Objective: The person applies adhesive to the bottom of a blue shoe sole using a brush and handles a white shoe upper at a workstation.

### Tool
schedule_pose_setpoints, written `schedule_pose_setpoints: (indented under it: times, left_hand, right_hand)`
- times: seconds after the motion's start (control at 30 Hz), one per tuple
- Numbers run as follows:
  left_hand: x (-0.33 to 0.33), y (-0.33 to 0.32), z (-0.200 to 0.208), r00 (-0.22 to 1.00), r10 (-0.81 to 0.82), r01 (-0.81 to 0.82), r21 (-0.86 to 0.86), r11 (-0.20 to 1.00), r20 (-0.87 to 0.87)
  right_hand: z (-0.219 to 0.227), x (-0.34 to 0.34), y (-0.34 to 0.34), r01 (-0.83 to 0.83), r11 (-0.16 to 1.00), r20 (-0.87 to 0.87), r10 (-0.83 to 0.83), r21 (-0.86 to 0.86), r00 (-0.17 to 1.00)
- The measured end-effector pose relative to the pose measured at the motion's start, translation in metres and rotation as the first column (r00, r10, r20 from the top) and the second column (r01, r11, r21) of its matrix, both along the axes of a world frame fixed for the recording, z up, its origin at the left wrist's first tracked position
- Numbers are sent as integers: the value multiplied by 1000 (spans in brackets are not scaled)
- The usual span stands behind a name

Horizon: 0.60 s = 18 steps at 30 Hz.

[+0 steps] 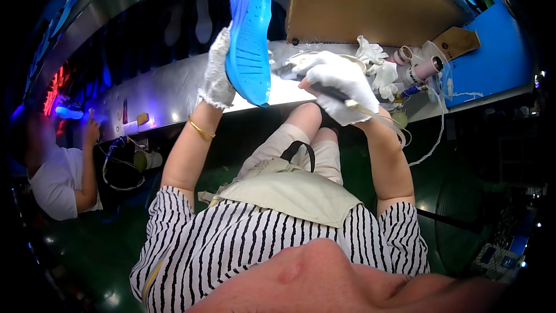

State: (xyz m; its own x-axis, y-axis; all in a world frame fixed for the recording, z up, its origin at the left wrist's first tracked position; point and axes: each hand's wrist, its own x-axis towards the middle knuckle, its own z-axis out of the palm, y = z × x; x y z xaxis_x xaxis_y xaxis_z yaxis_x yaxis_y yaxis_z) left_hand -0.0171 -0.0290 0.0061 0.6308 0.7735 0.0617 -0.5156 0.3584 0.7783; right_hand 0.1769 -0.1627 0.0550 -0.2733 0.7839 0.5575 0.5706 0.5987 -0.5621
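Blue shoe sole (249, 46) | left hand (218, 72) gripping | cardboard box (365, 8): contents hidden

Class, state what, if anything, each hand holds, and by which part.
The white-gloved left hand holds a bright blue molded shoe sole by its left edge, near mid-length. The white-gloved right hand grips a slim dark tool around its shaft.

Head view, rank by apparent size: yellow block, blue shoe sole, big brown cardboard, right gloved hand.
1. Big brown cardboard
2. Blue shoe sole
3. Right gloved hand
4. Yellow block

The block sits farther off, so its true size is unsure.
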Motion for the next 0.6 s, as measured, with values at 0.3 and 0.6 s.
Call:
schedule_pose_setpoints:
  times: [0.3, 0.6]
  left_hand:
    - [7, 106, 156, 972, -232, 213, 606, 766, -48]
    - [-41, 280, 191, -89, 933, 284, 889, 359, -348]
  right_hand:
    - [12, -7, -7, 273, 958, -354, -228, 82, 907]
    - [-7, -4, -11, 290, 955, -384, -288, -53, 877]
